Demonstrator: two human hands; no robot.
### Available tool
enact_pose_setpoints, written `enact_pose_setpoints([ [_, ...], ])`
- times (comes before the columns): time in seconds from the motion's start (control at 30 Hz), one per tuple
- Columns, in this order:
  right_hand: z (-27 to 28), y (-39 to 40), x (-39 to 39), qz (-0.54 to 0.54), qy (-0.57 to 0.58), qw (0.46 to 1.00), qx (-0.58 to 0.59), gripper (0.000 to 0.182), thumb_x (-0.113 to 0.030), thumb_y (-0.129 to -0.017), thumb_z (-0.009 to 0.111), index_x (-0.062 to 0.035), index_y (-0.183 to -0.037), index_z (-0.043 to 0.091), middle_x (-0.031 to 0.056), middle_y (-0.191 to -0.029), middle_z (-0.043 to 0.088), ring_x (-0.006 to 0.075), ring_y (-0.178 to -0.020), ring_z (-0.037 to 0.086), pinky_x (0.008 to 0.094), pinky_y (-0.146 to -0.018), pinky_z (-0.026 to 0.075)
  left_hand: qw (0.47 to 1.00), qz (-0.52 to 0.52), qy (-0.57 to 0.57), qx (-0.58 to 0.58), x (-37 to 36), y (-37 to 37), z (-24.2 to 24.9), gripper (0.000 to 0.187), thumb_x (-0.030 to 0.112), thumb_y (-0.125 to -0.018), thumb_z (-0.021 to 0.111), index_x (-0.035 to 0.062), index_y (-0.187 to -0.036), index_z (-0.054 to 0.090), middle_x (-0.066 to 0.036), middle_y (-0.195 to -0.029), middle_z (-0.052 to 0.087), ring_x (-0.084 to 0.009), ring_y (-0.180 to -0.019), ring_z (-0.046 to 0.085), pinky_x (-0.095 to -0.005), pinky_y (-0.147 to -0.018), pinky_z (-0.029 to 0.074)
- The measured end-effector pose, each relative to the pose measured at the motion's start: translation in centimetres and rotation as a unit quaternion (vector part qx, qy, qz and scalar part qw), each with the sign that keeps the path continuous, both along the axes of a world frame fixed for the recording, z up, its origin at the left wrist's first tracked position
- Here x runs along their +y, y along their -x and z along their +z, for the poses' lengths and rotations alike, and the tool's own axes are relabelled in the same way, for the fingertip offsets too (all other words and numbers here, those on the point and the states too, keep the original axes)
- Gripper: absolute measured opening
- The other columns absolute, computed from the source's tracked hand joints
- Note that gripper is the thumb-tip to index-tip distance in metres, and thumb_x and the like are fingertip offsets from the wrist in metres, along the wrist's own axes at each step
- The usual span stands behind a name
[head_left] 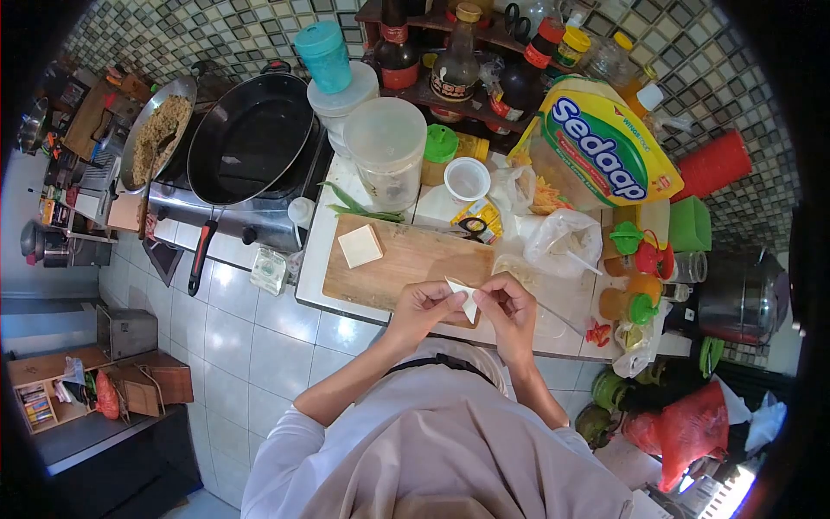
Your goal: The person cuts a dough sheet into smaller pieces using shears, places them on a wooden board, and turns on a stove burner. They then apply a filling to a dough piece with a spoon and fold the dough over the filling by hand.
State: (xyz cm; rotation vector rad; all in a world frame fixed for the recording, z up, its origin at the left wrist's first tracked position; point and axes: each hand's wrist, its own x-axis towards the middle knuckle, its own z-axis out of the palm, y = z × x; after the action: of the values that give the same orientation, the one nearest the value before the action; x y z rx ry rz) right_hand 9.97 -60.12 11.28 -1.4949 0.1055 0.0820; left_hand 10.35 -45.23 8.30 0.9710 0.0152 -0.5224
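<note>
Between both hands is a small pale wonton wrapper (464,298), folded to a pointed shape, held just above the front edge of the wooden cutting board (415,258). My left hand (424,310) pinches one side of it with thumb and fingers. On the opposite side, my right hand (508,311) grips it the same way. Whether anything lies inside the fold is hidden. A stack of square wonton wrappers (360,246) rests on the board's left part.
A black frying pan (251,138) sits on the stove, beside a pan of crumbly brown food (164,130). Behind the board stand a clear plastic tub (386,147), a white cup (467,179) and black-handled scissors (473,226). A plastic bag (564,242) and several jars are at right.
</note>
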Motion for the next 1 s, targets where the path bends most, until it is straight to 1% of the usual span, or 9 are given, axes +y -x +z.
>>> enact_pose_setpoints([
  [0.07, -0.4, 0.0, -0.2, 0.006, 0.014, 1.0, -0.006, 0.008, -0.008, -0.077, 0.062, -0.004, -0.075, 0.055, -0.0056, -0.066, 0.045, 0.0002, -0.056, 0.035, 0.0164, -0.049, 0.025, 0.997, 0.055, 0.014, 0.05, -0.4, 0.0, 0.5, 0.013, 0.012, -0.084, 0.056, -0.0005, -0.084, 0.061, -0.003, -0.079, 0.061, -0.0076, -0.073, 0.057, -0.0235, -0.069, 0.052],
  [0.2, -0.6, 0.0, -0.4, 0.012, 0.034, 0.999, -0.006, 0.009, -0.008, -0.075, 0.063, -0.0039, -0.073, 0.056, -0.005, -0.07, 0.046, 0.0006, -0.056, 0.034, 0.0165, -0.049, 0.025, 0.999, 0.039, 0.01, 0.025, 0.0, 0.0, -0.2, 0.013, 0.012, -0.084, 0.055, -0.0002, -0.085, 0.061, -0.004, -0.081, 0.061, -0.0075, -0.073, 0.057, -0.0235, -0.069, 0.052],
  [0.33, -0.2, 0.0, -0.2, 0.001, 0.018, 1.0, -0.026, 0.009, -0.007, -0.074, 0.064, -0.0037, -0.072, 0.056, -0.0044, -0.069, 0.046, 0.001, -0.056, 0.033, 0.0168, -0.048, 0.025, 0.998, 0.056, 0.018, 0.01, 0.0, 0.0, -0.4, 0.015, 0.012, -0.085, 0.054, -0.0008, -0.087, 0.061, -0.004, -0.083, 0.061, -0.0079, -0.074, 0.057, -0.0245, -0.069, 0.052],
  [0.4, 0.0, 0.0, -0.6, 0.04, 0.076, 0.996, -0.037, 0.009, -0.001, -0.075, 0.061, -0.0017, -0.074, 0.053, 0.0, -0.075, 0.047, 0.0045, -0.063, 0.044, 0.0179, -0.055, 0.034, 0.998, 0.054, 0.015, 0.016, 0.0, 0.0, -0.2, 0.015, 0.012, -0.085, 0.054, -0.0011, -0.087, 0.061, -0.004, -0.083, 0.061, -0.0081, -0.074, 0.057, -0.0248, -0.069, 0.052],
  [0.43, -0.1, 0.0, -0.6, 0.041, 0.076, 0.996, -0.037, 0.009, -0.001, -0.075, 0.061, -0.0017, -0.074, 0.053, 0.0, -0.075, 0.047, 0.0045, -0.063, 0.044, 0.0179, -0.055, 0.034, 0.998, 0.061, 0.02, 0.012, -0.1, 0.0, -0.1, 0.016, 0.012, -0.085, 0.054, -0.0016, -0.088, 0.061, -0.004, -0.083, 0.061, -0.0089, -0.075, 0.058, -0.0254, -0.069, 0.052],
  [0.6, -0.1, 0.1, -0.7, 0.04, 0.092, 0.994, -0.051, 0.009, -0.001, -0.074, 0.062, -0.0019, -0.073, 0.053, -0.0006, -0.072, 0.046, 0.0039, -0.06, 0.04, 0.0172, -0.053, 0.03, 0.998, 0.058, 0.04, 0.007, 0.0, 0.0, 0.1, 0.019, 0.014, -0.086, 0.052, -0.0028, -0.091, 0.06, -0.006, -0.086, 0.061, -0.0113, -0.078, 0.059, -0.0269, -0.07, 0.052],
  [0.8, 0.3, -0.1, -0.4, 0.036, 0.123, 0.989, -0.072, 0.009, -0.002, -0.071, 0.064, -0.003, -0.071, 0.055, -0.0011, -0.071, 0.047, 0.0031, -0.057, 0.036, 0.0174, -0.049, 0.026, 0.997, 0.077, 0.015, 0.022, 0.0, 0.0, 0.0, 0.023, 0.018, -0.087, 0.051, -0.0028, -0.094, 0.06, -0.007, -0.089, 0.061, -0.0126, -0.08, 0.059, -0.0271, -0.071, 0.052],
  [0.9, 0.5, -0.1, -0.3, 0.034, 0.138, 0.987, -0.08, 0.009, -0.002, -0.07, 0.064, -0.003, -0.07, 0.055, -0.0008, -0.071, 0.047, 0.003, -0.055, 0.035, 0.0177, -0.048, 0.025, 0.995, 0.09, 0.022, 0.035, 0.0, 0.0, 0.4, 0.022, 0.017, -0.089, 0.048, -0.0018, -0.092, 0.058, -0.009, -0.089, 0.06, -0.015, -0.078, 0.059, -0.0279, -0.067, 0.051],
  [1.0, 1.1, -0.2, -0.1, 0.037, 0.146, 0.985, -0.083, 0.009, -0.002, -0.07, 0.064, -0.0029, -0.07, 0.056, -0.0007, -0.071, 0.047, 0.003, -0.054, 0.034, 0.0178, -0.047, 0.025, 0.995, 0.095, -0.01, 0.039, 0.1, -0.1, 0.3, 0.025, 0.02, -0.09, 0.046, -0.0006, -0.094, 0.059, -0.009, -0.089, 0.06, -0.014, -0.079, 0.06, -0.0248, -0.063, 0.049],
])
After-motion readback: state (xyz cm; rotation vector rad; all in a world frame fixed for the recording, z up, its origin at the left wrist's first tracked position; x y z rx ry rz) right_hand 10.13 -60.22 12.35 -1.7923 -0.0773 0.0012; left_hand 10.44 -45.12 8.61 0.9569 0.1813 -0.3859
